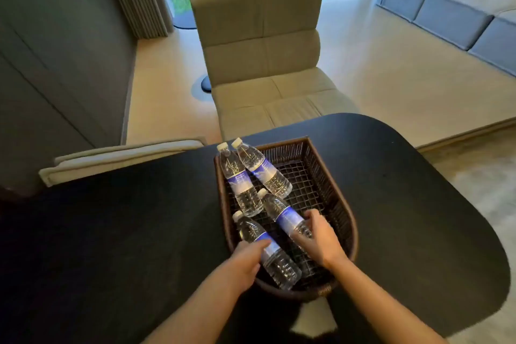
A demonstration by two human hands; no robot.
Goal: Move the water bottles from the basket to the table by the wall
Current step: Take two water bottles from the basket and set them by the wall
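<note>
You are picking up bottles. Your left hand point(245, 261) wraps the near bottle point(268, 251); your right hand point(321, 237) grips its neighbour bottle point(283, 216). Next, lift both from the basket point(335, 190).

black table point(391, 190), brown basket point(332, 184), blue-labelled bottles point(259, 170)

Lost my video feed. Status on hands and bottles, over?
Left hand and right hand each closing on a bottle. Four water bottles lying in basket, none moved yet. Nothing in the way.
</note>
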